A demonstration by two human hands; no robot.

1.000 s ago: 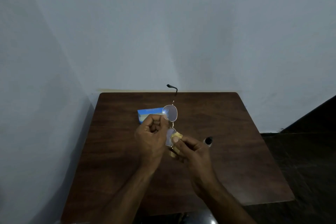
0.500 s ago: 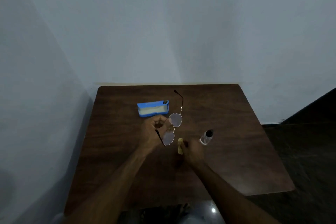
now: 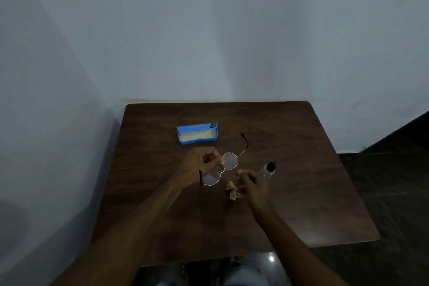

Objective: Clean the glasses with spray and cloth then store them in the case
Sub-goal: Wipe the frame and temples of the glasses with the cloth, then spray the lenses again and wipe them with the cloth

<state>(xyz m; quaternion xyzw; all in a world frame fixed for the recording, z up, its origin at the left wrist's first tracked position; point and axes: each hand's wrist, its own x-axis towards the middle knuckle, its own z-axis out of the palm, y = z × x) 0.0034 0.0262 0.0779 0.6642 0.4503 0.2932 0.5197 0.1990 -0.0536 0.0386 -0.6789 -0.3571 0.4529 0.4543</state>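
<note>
Biggest thing here is the dark brown wooden table (image 3: 301,193), which fills the lower middle of the frame and sits in a corner of pale walls. Both forearms come up from the bottom edge.

The left hand (image 3: 197,169) sits just left of centre with its fingers curled in, pinching the thin gold-rimmed round-lens glasses (image 3: 229,161) near the bridge. It holds them just over the table, not lying on it. My guess is the pinch on the frame keeps fingerprints off the lenses. One temple arm sticks out toward the upper right and the other points down by the wrist, so they're not folded yet.

The right hand (image 3: 253,183) is just right of centre. It's a bit blurry, but the fingers look loose and spread, with nothing in them.

The blue rectangular glasses case (image 3: 197,133) with the pale lining lies open above the left hand, well apart from the glasses. It looks parked there ready for storing.

The small clear spray bottle with a black cap (image 3: 268,169) stands upright right behind the right hand's fingers, within easy reach.

Smallest is the crumpled yellowish cleaning cloth (image 3: 232,190), lying on the table just left of the right hand. I can't tell if they're touching.
</note>
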